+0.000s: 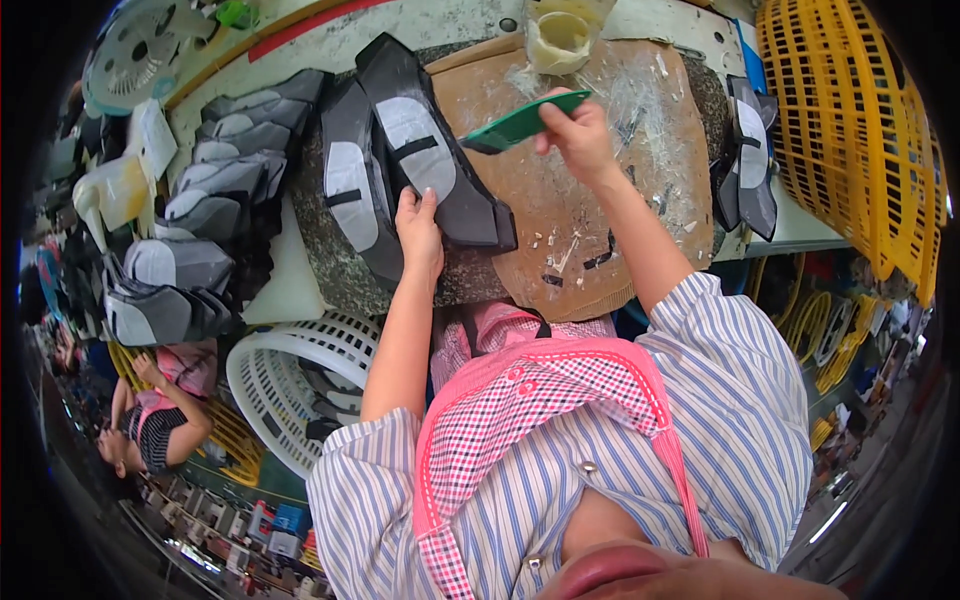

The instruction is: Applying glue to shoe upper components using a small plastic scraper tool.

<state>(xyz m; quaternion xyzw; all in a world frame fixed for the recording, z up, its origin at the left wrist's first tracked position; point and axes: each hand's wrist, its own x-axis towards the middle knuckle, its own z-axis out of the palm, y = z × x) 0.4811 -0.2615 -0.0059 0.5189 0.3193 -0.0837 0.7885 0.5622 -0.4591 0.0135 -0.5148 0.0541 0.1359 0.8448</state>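
The work looks to be partway through one piece: a dark grey, angular padded panel with a light grey patch and a short black strip (425, 125) lies slanted on the bench, overlapping a similar dark grey panel with its own light patch (348, 170). The left hand (418, 235) rests half-curled at the front panel's near edge; whether it pinches or merely steadies it, I cannot tell. The right hand (572, 135) is closed around a flat green spreader (525, 122), its tip just beside that panel's right edge. No fresh coat can be made out on the panel, so that step seems not yet finished. A long overlapping row of like panels (195, 205) stands at the left, and a small dark pile (750, 135) at the right; which are done and which remain is unclear. A smeared brown cardboard sheet (570, 210) carries loose black scraps (600, 255), below a cream-coated tub (563, 45). A white slatted basket (255, 375) and a yellow lattice basket (800, 60) flank the workplace, and a co-worker (165, 420) is at the lower left. Nothing visible blocks the spreader's way to the panel.
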